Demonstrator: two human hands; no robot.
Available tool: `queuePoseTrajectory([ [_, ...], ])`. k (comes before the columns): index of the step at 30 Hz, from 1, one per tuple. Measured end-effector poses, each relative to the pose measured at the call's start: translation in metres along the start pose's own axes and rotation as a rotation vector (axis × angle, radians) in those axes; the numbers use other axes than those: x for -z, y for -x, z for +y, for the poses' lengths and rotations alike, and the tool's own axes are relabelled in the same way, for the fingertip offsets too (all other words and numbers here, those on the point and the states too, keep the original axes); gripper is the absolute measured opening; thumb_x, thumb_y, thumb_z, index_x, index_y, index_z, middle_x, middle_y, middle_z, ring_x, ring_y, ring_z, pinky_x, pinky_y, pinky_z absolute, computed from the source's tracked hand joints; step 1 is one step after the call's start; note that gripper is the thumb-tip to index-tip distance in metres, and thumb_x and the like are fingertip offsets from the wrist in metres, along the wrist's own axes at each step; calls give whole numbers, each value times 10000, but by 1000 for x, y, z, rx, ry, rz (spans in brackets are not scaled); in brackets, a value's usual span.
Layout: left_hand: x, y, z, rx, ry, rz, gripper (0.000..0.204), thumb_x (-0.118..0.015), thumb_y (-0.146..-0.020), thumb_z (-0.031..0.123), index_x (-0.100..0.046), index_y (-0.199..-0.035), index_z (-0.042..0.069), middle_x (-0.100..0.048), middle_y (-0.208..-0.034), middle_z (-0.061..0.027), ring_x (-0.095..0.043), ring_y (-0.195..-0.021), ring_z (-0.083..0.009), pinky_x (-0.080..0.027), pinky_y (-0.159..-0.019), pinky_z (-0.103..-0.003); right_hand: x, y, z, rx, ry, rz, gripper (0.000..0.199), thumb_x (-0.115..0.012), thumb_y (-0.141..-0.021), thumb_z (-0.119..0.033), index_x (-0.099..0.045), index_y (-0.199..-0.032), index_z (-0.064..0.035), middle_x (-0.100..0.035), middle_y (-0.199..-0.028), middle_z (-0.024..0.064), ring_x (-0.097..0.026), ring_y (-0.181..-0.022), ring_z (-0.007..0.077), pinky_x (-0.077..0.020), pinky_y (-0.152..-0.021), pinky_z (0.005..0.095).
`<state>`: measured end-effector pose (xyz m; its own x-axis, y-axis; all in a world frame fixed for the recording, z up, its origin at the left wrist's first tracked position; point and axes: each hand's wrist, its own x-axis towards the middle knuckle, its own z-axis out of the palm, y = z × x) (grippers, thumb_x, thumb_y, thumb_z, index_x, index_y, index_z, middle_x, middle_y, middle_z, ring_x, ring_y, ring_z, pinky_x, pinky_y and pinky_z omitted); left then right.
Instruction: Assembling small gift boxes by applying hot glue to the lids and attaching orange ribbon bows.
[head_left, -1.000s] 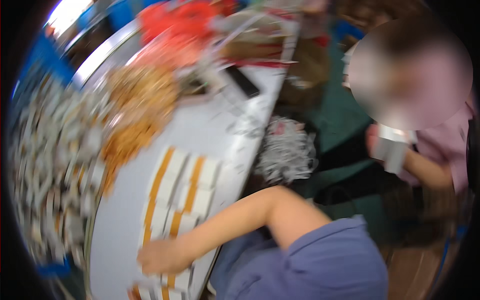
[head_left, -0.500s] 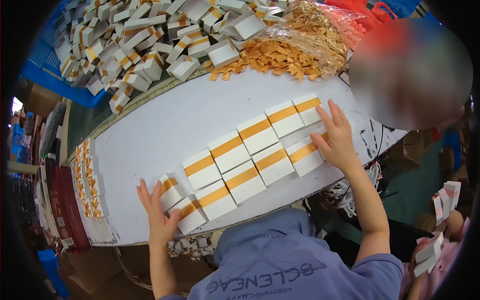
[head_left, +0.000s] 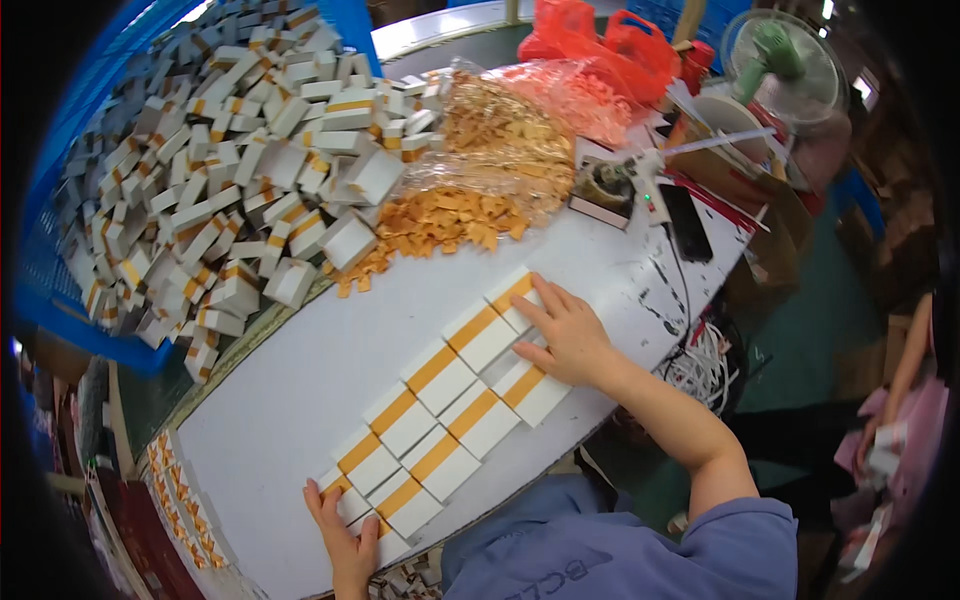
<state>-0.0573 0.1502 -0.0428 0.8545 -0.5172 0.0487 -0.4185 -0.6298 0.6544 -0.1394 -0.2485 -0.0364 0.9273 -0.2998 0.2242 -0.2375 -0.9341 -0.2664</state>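
A double row of white boxes with orange bands (head_left: 440, 420) lies slantwise across the white tabletop (head_left: 300, 400), each box touching the next. Squaring such a row probably goes best with even pressure from both ends, palms flat so no box lifts or twists. The right hand (head_left: 565, 335) lies open and flat on the far end; the left hand (head_left: 345, 535) rests open against the near end, gripping nothing. Beyond lie loose orange tags (head_left: 450, 220) and a heap of boxes (head_left: 220, 170).

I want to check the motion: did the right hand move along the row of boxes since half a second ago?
No. The right hand rests at the far end of the row of white-and-orange boxes, as before; only the camera view shifted.
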Motion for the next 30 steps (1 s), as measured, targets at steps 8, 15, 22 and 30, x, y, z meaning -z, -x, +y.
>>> queuePoseTrajectory([
  [8,3,-25,-25,-133,165,16,550,-679,-746,227,-417,-1192,40,-185,-1393,-295,-151,-1298,-473,-198,-1047,-499,-2,-11,-14,26,-92,-1,564,-610,-737,-131,-444,-1266,-26,-361,-1324,281,-377,-1202,420,-315,-1008,421],
  [15,-24,-17,-23,-136,88,114,582,-617,-804,374,-410,-1264,83,-161,-1432,-233,-112,-1299,-494,-194,-1050,-517,-15,-6,32,114,-106,-3,555,-514,-794,-93,-369,-1326,-28,-242,-1419,227,-331,-1250,388,-301,-1009,376],
  [22,40,-52,-60,-72,41,492,602,-624,-804,314,-393,-1315,97,-367,-1359,-186,-268,-1302,-359,-214,-1054,-458,9,-1,15,37,-49,-131,582,-546,-806,-152,-344,-1342,-50,-293,-1372,275,-298,-1265,408,-277,-1027,395],
  [30,138,-155,-46,49,202,364,614,-602,-819,290,-362,-1307,6,-459,-1268,-204,-437,-1184,-300,-353,-960,-354,4,-4,14,-3,-82,-88,585,-570,-743,-123,-391,-1285,9,-254,-1386,285,-315,-1242,426,-281,-1023,413],
])
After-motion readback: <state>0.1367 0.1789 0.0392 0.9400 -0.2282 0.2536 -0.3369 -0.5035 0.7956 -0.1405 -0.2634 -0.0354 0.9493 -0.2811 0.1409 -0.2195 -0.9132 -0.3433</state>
